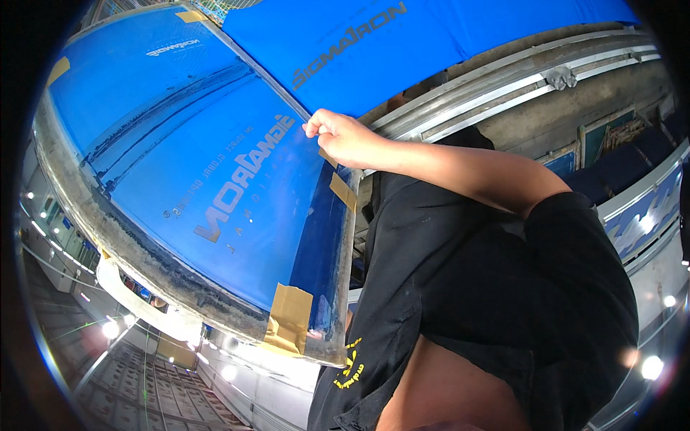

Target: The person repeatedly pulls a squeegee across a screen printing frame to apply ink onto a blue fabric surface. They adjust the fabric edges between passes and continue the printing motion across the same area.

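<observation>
In the background, a workshop is seen, with bright lights [110,330] toward the lower left and a table with metal rails [460,100] at the upper right; on it, a blue cloth [431,43] with grey lettering is spread. Beside this cloth, a large frame [172,273] is found at the left, its blue sheet [158,172] marked by dark streaks [233,72], and it seems to be raised at a tilt. The frame's edge is clamped in the grip of the right hand [338,136], whose fingers are curled together there. The left hand is not shown, so its grip cannot be told. If the single visible hold were loosened, the frame could be dropped or twisted, and the cloth could be hit by its edge. The cloth might also be stained, if the streaks are wet; this cannot be judged by eye. Loose tape [289,320] could be caught on something and pulled off. By count, one frame, one cloth, one hand and one bare forearm [460,169] are seen; of tape, at least five pieces are noticed.
</observation>
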The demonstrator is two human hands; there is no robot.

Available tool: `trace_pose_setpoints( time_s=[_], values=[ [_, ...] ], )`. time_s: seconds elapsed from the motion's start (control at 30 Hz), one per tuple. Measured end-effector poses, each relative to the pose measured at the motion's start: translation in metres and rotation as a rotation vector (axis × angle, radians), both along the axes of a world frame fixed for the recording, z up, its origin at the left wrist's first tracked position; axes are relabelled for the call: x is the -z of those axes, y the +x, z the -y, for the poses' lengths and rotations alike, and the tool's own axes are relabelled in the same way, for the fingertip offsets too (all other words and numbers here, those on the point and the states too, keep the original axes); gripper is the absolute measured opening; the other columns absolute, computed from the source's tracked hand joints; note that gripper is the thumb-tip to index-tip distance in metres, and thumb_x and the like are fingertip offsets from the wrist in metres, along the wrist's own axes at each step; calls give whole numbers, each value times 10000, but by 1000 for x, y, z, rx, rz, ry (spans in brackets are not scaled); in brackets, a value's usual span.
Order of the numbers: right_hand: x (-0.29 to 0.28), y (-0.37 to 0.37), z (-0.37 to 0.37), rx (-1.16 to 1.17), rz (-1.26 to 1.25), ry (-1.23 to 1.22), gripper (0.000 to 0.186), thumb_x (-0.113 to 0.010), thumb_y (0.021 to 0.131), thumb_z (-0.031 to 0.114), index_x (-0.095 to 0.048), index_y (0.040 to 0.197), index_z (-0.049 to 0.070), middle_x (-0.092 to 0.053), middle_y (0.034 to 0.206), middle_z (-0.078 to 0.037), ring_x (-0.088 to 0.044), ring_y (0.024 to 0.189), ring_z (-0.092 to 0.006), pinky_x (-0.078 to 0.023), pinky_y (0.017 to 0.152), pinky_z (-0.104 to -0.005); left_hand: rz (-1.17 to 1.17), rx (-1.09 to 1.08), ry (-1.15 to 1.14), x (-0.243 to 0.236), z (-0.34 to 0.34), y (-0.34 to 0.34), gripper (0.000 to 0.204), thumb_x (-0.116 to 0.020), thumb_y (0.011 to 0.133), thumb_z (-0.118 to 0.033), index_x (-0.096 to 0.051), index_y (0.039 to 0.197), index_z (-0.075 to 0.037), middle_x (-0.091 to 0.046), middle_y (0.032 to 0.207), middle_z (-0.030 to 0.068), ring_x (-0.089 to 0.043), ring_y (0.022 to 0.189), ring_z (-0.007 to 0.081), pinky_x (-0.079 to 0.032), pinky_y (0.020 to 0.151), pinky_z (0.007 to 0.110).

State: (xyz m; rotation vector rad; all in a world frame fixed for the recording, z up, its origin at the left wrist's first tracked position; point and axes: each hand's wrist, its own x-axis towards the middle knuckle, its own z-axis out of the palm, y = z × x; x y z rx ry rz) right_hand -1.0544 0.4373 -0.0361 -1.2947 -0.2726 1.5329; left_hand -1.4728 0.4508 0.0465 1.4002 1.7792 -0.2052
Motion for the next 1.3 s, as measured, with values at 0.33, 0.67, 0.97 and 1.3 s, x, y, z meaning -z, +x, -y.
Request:
trace_pose_setpoints(
  time_s=[0.33,0.67,0.97,1.3],
  values=[
    [15,-4,-13,217,80,56,321,-408,1000,-34,-497,1305,5,-602,1313,-188,-620,1387,-346,-521,992,-379,5,-2,-5,-3,0,-1,287,-745,931,-123,-754,1191,-3,-756,1178,149,-716,1075,270,-543,992,381],
    [11,-5,-26,225,156,48,298,-495,1014,52,-537,1307,13,-661,1280,-238,-711,1123,-334,-546,951,-453,11,3,-9,-3,-3,0,293,-739,927,-127,-755,1191,0,-754,1178,150,-714,1080,274,-540,996,381],
    [-32,43,-8,557,248,48,168,-680,994,112,-654,1130,19,-716,976,-108,-701,861,-163,-574,751,-348,57,13,5,10,-7,5,299,-734,923,-131,-756,1191,2,-752,1178,151,-712,1083,278,-536,1000,381],
    [-248,51,-8,215,782,710,755,-723,974,482,-485,1407,-89,-565,1117,-263,-656,955,-420,-570,846,-521,274,157,120,29,-41,70,306,-728,919,-135,-757,1190,5,-749,1178,152,-709,1087,283,-533,1004,380]
  ],
)
